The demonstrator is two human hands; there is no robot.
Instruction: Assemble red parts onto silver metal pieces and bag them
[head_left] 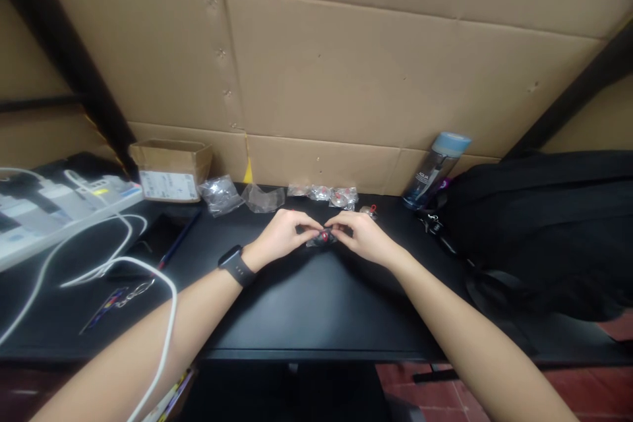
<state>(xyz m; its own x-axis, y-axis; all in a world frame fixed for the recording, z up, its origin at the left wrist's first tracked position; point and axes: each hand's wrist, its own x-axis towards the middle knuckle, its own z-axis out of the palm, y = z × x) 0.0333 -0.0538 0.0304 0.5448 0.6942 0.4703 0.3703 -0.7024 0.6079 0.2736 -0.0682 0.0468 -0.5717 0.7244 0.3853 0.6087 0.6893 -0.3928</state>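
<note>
Over the black table (316, 310), both my hands meet at a small clear plastic bag (321, 237) with something red in or on it. The thumb and fingers of my left hand (287, 234) pinch its left side. From the right, my right hand (363, 235) pinches the other side with its fingertips. Exactly what the bag contains is too small to make out. Just behind my hands lie several small clear packets (342, 197) with red bits in them. A small item with a red loop (368, 211) sits behind my right hand.
Left of the packets are crumpled clear bags (222, 195) and an open cardboard box (171, 171). A power strip (69, 211), a white cable (171, 316) and a keychain (116, 303) lie at left. A water bottle (432, 171) and black backpack (544, 231) stand at right.
</note>
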